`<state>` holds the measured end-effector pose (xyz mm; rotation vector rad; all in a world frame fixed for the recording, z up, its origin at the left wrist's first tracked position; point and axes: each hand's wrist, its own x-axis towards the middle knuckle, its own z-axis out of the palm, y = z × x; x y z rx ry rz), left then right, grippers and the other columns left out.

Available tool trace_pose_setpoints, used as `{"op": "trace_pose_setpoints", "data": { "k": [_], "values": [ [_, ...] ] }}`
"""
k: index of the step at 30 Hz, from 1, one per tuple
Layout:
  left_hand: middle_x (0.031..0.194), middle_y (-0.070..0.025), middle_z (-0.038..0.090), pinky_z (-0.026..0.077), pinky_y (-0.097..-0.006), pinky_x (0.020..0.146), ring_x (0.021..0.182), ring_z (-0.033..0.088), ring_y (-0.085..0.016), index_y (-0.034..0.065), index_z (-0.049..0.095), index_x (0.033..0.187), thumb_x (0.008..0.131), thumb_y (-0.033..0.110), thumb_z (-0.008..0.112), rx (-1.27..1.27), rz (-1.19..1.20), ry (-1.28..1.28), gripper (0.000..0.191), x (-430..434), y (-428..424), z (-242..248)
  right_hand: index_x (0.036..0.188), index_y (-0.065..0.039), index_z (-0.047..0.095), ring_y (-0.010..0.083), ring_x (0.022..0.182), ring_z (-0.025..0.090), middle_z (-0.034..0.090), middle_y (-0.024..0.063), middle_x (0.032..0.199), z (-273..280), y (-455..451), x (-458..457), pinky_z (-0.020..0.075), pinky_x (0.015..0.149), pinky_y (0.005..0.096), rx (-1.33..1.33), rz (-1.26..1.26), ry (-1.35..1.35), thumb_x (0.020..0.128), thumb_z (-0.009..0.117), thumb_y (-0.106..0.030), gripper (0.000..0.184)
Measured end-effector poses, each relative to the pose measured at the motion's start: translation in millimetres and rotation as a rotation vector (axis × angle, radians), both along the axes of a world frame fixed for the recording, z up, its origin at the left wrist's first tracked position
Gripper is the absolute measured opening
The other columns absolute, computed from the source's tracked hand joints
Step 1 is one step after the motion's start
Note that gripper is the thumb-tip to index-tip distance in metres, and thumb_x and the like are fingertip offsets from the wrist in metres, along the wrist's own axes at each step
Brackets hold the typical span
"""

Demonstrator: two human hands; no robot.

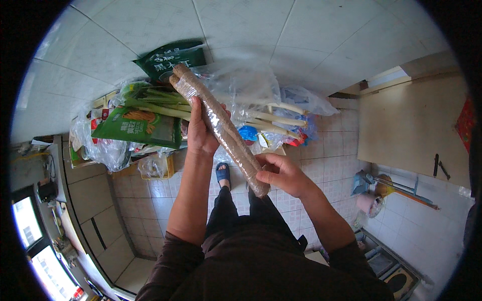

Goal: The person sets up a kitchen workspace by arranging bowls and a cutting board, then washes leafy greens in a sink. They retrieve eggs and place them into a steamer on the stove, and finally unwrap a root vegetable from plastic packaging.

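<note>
A bundle of long brown yam-like roots (223,129) wrapped in clear plastic film is held up slantwise before me. My left hand (202,131) grips it above the middle, thumb on the near side and fingertips showing at the far side. My right hand (284,174) pinches its lower end between thumb and fingers, at the film. Behind the bundle lie large green onions, their green leaves (158,101) to the left and white stalks (280,119) to the right. Left of my left hand is a green food packet (143,128) bearing writing and a picture.
A dark green packet (171,56) leans against the tiled wall (241,22). Crumpled clear plastic bags (113,154) lie around the vegetables. Below stands a yellow basket (170,167). A beige door (406,128), a dustpan (362,182) and a pink bin (367,203) are at the right.
</note>
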<state>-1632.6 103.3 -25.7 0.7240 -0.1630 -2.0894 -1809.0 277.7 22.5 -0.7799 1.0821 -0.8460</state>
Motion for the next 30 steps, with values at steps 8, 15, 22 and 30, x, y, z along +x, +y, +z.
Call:
{"op": "trace_pose_setpoints", "data": {
  "k": [8, 15, 22, 30],
  "values": [
    [0.097, -0.0101, 0.064, 0.053, -0.0433, 0.082, 0.089, 0.062, -0.026, 0.0095, 0.055, 0.12, 0.096, 0.048, 0.057, -0.02, 0.048, -0.248, 0.046, -10, 8, 8, 0.104, 0.003, 0.06, 0.012, 0.082, 0.064, 0.066, 0.0069, 0.093, -8, 7, 8, 0.0524, 0.075, 0.0287, -0.049, -0.083, 0.252, 0.086, 0.069, -0.012, 0.026],
    [0.105, -0.003, 0.057, 0.049, -0.0337, 0.082, 0.094, 0.055, -0.016, 0.0099, 0.05, 0.127, 0.096, 0.04, 0.062, -0.21, -0.086, -0.269, 0.045, -8, 18, 16, 0.101, 0.001, 0.06, 0.0146, 0.075, 0.06, 0.063, 0.0074, 0.085, -28, 21, 19, 0.0498, 0.07, 0.0313, -0.148, -0.047, 0.51, 0.082, 0.069, -0.012, 0.024],
    [0.103, -0.0031, 0.059, 0.051, -0.0317, 0.076, 0.09, 0.057, -0.015, 0.0077, 0.05, 0.124, 0.093, 0.035, 0.067, -0.338, -0.087, -0.315, 0.044, -6, 22, 27, 0.115, 0.0, 0.058, 0.0138, 0.072, 0.058, 0.06, 0.0068, 0.084, -13, -3, 15, 0.049, 0.067, 0.0299, -0.228, -0.096, 0.502, 0.082, 0.07, -0.008, 0.036],
    [0.113, -0.0042, 0.059, 0.047, -0.0269, 0.086, 0.099, 0.055, -0.011, 0.0026, 0.046, 0.13, 0.1, 0.041, 0.055, -0.526, -0.099, -0.424, 0.049, -12, 33, 16, 0.132, -0.006, 0.053, 0.0247, 0.07, 0.06, 0.059, 0.0109, 0.084, 54, -97, 23, 0.0503, 0.066, 0.0352, -0.641, -0.142, 0.682, 0.085, 0.065, -0.006, 0.048]
  ]
}}
